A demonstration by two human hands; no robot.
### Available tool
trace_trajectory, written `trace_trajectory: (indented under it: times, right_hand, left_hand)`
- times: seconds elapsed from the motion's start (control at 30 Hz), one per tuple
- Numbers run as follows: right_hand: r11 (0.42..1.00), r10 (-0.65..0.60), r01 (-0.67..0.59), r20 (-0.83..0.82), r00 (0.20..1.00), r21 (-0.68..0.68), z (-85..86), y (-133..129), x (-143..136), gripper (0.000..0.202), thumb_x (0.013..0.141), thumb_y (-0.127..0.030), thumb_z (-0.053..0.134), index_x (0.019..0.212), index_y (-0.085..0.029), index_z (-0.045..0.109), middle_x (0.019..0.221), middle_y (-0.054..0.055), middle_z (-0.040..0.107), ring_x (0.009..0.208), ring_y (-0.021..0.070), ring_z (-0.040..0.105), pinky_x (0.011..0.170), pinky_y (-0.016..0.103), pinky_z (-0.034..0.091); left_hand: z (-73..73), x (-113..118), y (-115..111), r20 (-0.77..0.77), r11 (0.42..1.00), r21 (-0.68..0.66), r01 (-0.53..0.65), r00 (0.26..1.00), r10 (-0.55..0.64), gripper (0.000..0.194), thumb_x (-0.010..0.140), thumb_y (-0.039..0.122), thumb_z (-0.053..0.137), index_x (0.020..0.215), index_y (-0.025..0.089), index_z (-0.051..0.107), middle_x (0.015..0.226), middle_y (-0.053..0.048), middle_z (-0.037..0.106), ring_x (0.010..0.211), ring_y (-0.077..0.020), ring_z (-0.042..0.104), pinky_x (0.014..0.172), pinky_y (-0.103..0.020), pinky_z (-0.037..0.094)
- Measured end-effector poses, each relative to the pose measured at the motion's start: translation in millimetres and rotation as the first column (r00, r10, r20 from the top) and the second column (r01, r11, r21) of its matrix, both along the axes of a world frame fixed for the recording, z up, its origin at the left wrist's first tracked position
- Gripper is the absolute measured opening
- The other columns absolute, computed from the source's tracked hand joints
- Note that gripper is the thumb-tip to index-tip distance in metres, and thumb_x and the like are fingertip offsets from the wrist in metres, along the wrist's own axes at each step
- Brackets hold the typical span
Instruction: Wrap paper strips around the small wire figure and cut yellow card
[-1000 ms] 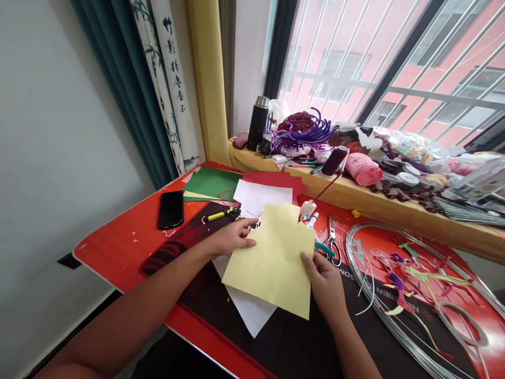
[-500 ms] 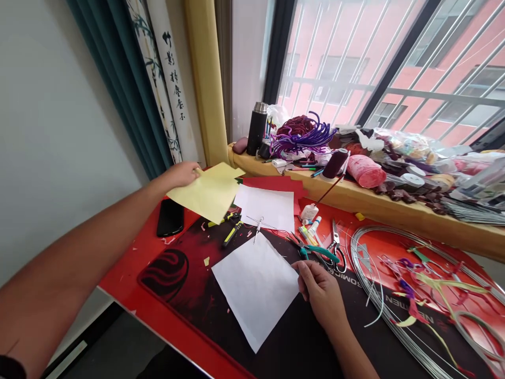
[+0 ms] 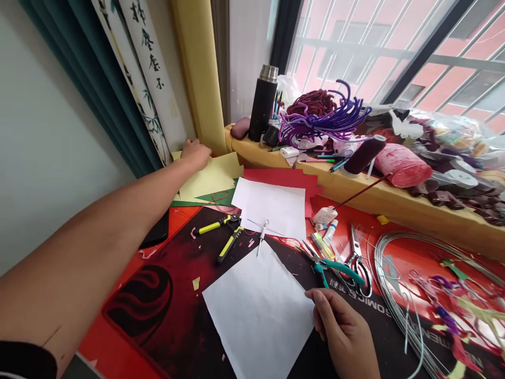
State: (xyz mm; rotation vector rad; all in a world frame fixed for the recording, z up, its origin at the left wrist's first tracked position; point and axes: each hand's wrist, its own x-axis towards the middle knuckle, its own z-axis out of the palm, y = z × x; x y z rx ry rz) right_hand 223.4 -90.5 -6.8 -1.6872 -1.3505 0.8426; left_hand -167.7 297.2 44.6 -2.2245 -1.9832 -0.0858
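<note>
My right hand is closed, thumb and fingers pinching the right corner of a white square sheet of paper, which lies turned like a diamond on the dark mat. At the back left, my left hand rests over the far edge of the yellow paper; its fingertips are mostly hidden. Green paper shows beneath the yellow. A small white-wrapped wire piece lies between the diamond sheet and a second white sheet, with red paper behind it.
Yellow-and-black pliers, teal-handled pliers, scissors and a glue bottle lie around the sheets. Coiled wire takes up the right side. A black flask and purple stems crowd the windowsill.
My left hand has moved back, and the yellow paper it held raised now lies low on the green paper. My right hand still pinches the white sheet. The view has shifted closer.
</note>
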Motion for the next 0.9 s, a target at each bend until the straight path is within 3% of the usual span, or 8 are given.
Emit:
trace_trajectory:
  times: [0.1, 0.2, 0.3, 0.4, 0.5, 0.6, 0.7, 0.9]
  right_hand:
    - [1.0, 0.007, -0.007, 0.024, 1.0, -0.002, -3.3, -2, 3, 0.054, 0.099, -0.069, 0.061, 0.089, -0.02, 0.082, 0.053, 0.0, 0.058, 0.045, 0.0162, 0.056, 0.044, 0.024, 0.045]
    - [0.999, 0.024, -0.024, 0.037, 0.999, -0.022, -7.8, -3, 8, 0.05, 0.101, -0.065, 0.061, 0.094, -0.02, 0.082, 0.055, 0.0, 0.06, 0.047, 0.0164, 0.058, 0.047, 0.023, 0.048]
    - [0.999, 0.028, -0.027, 0.049, 0.998, -0.027, -9.5, -5, 12, 0.05, 0.102, -0.064, 0.06, 0.096, -0.02, 0.082, 0.055, 0.0, 0.06, 0.048, 0.0165, 0.059, 0.047, 0.023, 0.048]
    - [0.999, 0.035, -0.034, 0.08, 0.996, -0.015, -7.3, -6, 10, 0.049, 0.101, -0.063, 0.061, 0.096, -0.02, 0.082, 0.055, -0.001, 0.06, 0.047, 0.0165, 0.059, 0.047, 0.024, 0.048]
    - [0.999, 0.039, -0.041, 0.106, 0.994, 0.018, -3.4, -5, 4, 0.05, 0.1, -0.065, 0.061, 0.093, -0.02, 0.081, 0.053, -0.001, 0.059, 0.045, 0.0162, 0.056, 0.045, 0.024, 0.046]
    - [0.999, 0.025, -0.03, 0.109, 0.994, 0.044, 0.0, -4, -2, 0.053, 0.098, -0.067, 0.06, 0.09, -0.019, 0.08, 0.052, -0.001, 0.057, 0.044, 0.0164, 0.055, 0.043, 0.025, 0.045]
    - [0.998, 0.018, -0.025, 0.123, 0.992, 0.057, 1.9, -4, -4, 0.052, 0.097, -0.066, 0.061, 0.091, -0.019, 0.08, 0.052, -0.002, 0.057, 0.044, 0.0165, 0.055, 0.044, 0.025, 0.045]
    - [0.998, 0.0, -0.008, 0.125, 0.992, 0.069, 1.5, -5, -5, 0.055, 0.097, -0.069, 0.059, 0.092, -0.018, 0.08, 0.054, -0.001, 0.059, 0.046, 0.0173, 0.056, 0.046, 0.026, 0.046]
  left_hand:
    - [-5.3, 7, 7, -0.013, 0.999, 0.038, 0.014, 1.0, -0.014, 0.038, 0.094, 0.016, 0.051, 0.119, 0.014, 0.079, 0.124, -0.02, 0.074, 0.134, -0.0376, 0.049, 0.114, -0.053, 0.032]
    - [-5.3, 8, -3, 0.016, 0.994, 0.102, 0.029, 0.999, -0.03, 0.043, 0.098, 0.024, 0.052, 0.134, 0.013, 0.072, 0.139, -0.02, 0.068, 0.137, -0.0377, 0.049, 0.113, -0.05, 0.037]
    - [-1.8, -2, -34, 0.1, 0.991, 0.086, 0.101, 0.989, -0.11, 0.036, 0.099, 0.034, 0.055, 0.126, 0.02, 0.075, 0.13, -0.013, 0.074, 0.125, -0.033, 0.061, 0.104, -0.042, 0.046]
    - [-0.1, -21, -83, 0.144, 0.986, -0.017, 0.166, 0.976, -0.162, 0.03, 0.098, 0.04, 0.056, 0.112, 0.025, 0.078, 0.117, -0.007, 0.079, 0.116, -0.0301, 0.068, 0.095, -0.037, 0.05]
    - [-3.8, -44, -133, 0.151, 0.976, -0.091, 0.198, 0.972, -0.183, 0.033, 0.097, 0.044, 0.055, 0.113, 0.026, 0.078, 0.12, -0.006, 0.079, 0.119, -0.0309, 0.068, 0.097, -0.037, 0.051]
    - [-12.7, -63, -168, 0.147, 0.967, -0.13, 0.22, 0.969, -0.201, 0.038, 0.096, 0.046, 0.053, 0.116, 0.025, 0.078, 0.123, -0.009, 0.078, 0.123, -0.0322, 0.067, 0.103, -0.04, 0.049]
    - [-24.4, -77, -185, 0.181, 0.957, -0.131, 0.258, 0.956, -0.233, 0.039, 0.098, 0.05, 0.049, 0.108, 0.026, 0.078, 0.117, -0.009, 0.079, 0.119, -0.0323, 0.067, 0.104, -0.043, 0.047]
    - [-39.4, -88, -197, 0.2, 0.96, -0.059, 0.274, 0.945, -0.258, 0.041, 0.102, 0.056, 0.045, 0.092, 0.025, 0.07, 0.107, -0.01, 0.076, 0.112, -0.0313, 0.066, 0.105, -0.044, 0.046]
